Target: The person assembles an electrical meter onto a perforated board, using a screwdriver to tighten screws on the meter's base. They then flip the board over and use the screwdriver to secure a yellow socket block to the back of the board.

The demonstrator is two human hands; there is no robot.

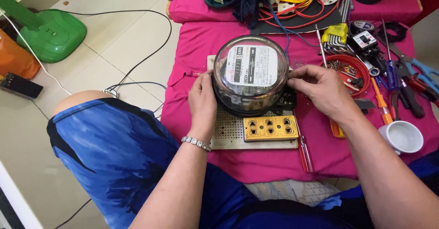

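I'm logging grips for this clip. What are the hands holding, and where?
Both hold the glass-domed electricity meter: left hand on its left rim, right hand on its right rim.

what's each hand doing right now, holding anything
Left hand: closed on the left side of the electric meter.
Right hand: fingers pinched at the meter's right edge; a firm grip cannot be told.

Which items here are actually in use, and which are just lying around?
In use:
- electric meter, glass-domed, gripped by left hand and right hand
- perforated board under it
- yellow socket strip on the board

Lying about:
- red screw dish
- hex keys
- screwdrivers
- white cup
- wire bundle
- green fan base
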